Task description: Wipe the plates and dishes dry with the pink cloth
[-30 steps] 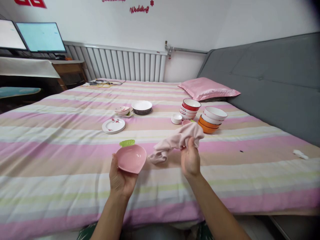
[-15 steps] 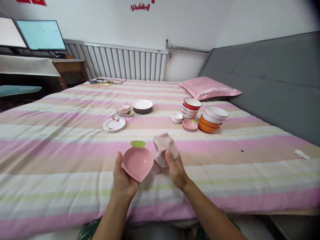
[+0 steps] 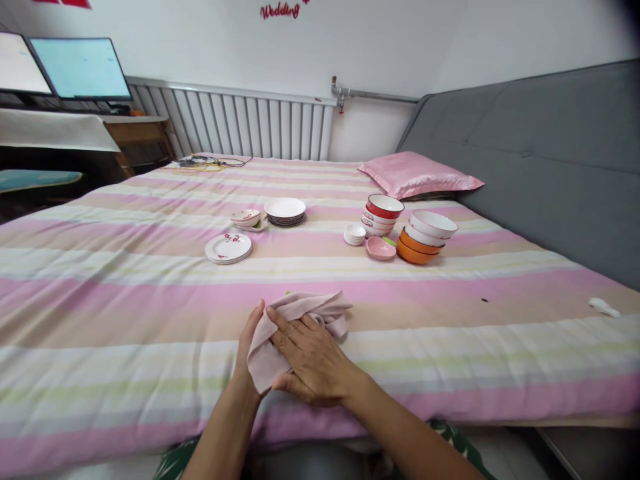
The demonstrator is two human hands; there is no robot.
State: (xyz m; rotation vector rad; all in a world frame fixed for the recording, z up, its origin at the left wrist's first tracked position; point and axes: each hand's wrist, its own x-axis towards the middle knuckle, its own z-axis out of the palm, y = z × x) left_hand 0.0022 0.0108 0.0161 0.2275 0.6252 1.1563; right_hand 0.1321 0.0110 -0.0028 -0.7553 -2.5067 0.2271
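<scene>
My right hand [image 3: 313, 360] lies over a pale pink cloth [image 3: 300, 310], fingers spread on top and thumb curled under its edge, pressing it down. Beneath the cloth my left hand [image 3: 249, 347] cups the pink leaf-shaped dish, which is almost wholly hidden; only the thumb and wrist of that hand show. Both hands are low over the near edge of the striped bed [image 3: 125, 300].
Farther up the bed lie flowered plates [image 3: 228, 248], a white plate stack [image 3: 285, 211], small saucers [image 3: 246, 218], small white cups [image 3: 355, 235], another pink dish [image 3: 380, 249], red bowls [image 3: 383, 213] and orange bowls [image 3: 425, 237]. A pink pillow [image 3: 417, 177] and grey headboard [image 3: 525, 160] stand at the right.
My right hand has brought the cloth from the right down onto the dish and now covers it. The dish, plainly seen earlier in my left hand, is hidden.
</scene>
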